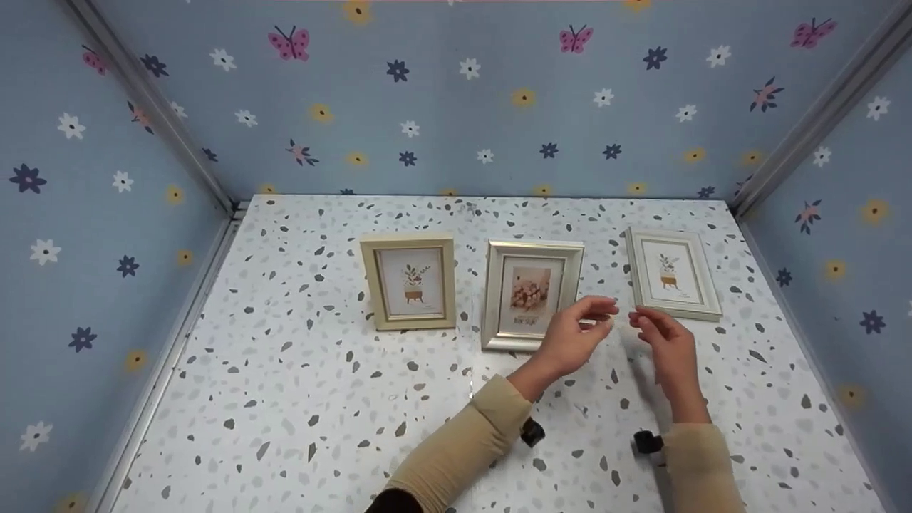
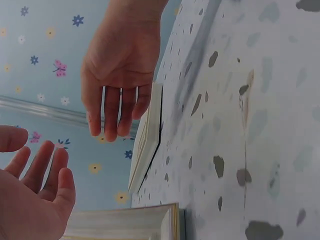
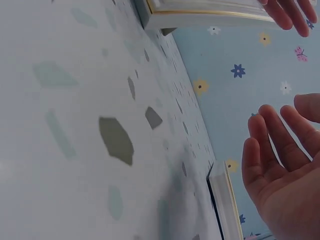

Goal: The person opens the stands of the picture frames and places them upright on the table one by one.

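Observation:
Three picture frames are on the speckled tabletop. A pale gold frame [image 1: 447, 285] with a potted-plant print stands leaning at the left. In the middle, a silver frame [image 1: 536, 249] with a pink flower print stands upright, partly covered by my left hand [image 1: 576, 336]. Toward the right, a white frame [image 1: 702, 274] with a plant print appears to lie flat. My right hand [image 1: 671, 349] hovers just in front of its near edge. Both hands hold nothing; their loosely bent fingers point toward each other across a small gap. The wrist views show the relaxed left fingers [image 2: 45, 172] and right fingers [image 3: 280, 142].
Blue flower-and-butterfly panels [image 1: 456, 92] close off the back and both sides, with metal rails [image 1: 164, 107] at the corners. The white speckled table [image 1: 306, 399] stretches in front of the frames. A small black device [image 1: 647, 442] sits at the right wrist.

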{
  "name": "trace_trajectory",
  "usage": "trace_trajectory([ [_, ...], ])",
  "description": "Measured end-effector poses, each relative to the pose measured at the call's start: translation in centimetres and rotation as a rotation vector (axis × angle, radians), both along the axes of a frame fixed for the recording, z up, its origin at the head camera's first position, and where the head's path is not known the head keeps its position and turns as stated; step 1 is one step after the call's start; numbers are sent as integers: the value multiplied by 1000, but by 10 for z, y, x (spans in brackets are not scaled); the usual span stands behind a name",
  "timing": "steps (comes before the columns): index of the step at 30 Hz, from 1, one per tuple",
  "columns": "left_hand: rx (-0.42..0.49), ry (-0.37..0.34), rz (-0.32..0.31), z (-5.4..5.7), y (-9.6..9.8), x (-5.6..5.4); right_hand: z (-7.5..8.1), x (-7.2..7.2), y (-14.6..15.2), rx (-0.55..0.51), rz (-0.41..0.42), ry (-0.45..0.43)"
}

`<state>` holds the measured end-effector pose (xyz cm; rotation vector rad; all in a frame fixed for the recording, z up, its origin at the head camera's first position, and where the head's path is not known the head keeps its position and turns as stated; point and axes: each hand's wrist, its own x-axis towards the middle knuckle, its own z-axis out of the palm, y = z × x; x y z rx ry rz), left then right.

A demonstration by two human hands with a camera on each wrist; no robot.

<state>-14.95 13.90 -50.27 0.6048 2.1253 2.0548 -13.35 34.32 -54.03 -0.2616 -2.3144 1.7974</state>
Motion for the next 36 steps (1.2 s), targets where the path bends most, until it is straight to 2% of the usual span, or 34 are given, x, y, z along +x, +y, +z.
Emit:
trace_trajectory([
  [7, -9, -110, 64, -6, 32, -8, 7, -1, 25, 75, -55, -13],
  [14, -58, -267, 154, -16, 56, -21, 9, -6, 50, 295, -121, -94],
  [19, -11, -375, 215, -24, 74, -31, 6, -13, 63, 397, -156, -146],
  [23, 26, -473, 247, -28, 87, -36, 5, -18, 72, 404, -186, -172],
  [26, 38, -543, 248, -30, 93, -38, 4, -22, 79, 389, -229, -205],
  [29, 56, -582, 232, -30, 97, -40, 4, -28, 88, 395, -260, -230],
  [33, 100, -617, 190, -32, 99, -46, 2, -38, 100, 402, -263, -255],
  [36, 127, -647, 156, -32, 99, -50, 0, -44, 108, 380, -249, -312],
])
